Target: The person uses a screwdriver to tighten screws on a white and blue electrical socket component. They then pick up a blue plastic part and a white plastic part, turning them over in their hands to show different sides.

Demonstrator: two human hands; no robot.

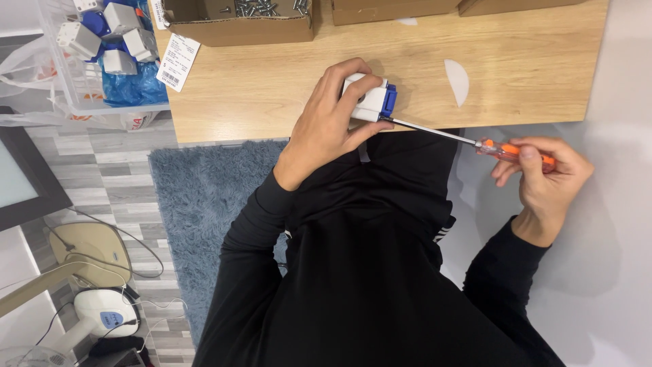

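1. Two bare hands work at the edge of a light wooden table (272, 88), seen from the head camera.
2. The left hand (326, 126) is wrapped tight around a small white plastic box with a blue end (372, 100), pressing it on the table.
3. The right hand (547, 178) grips a long screwdriver with an orange see-through handle (468, 141). Its thin metal tip touches the blue end of the box.
4. Beyond the left hand sits an open brown cardboard box of small metal screws (241, 20).
5. Far out past the left hand, a clear plastic bin (61, 75) holds more white boxes.
6. Under the left arm lies a fuzzy blue-grey rug (204, 197).
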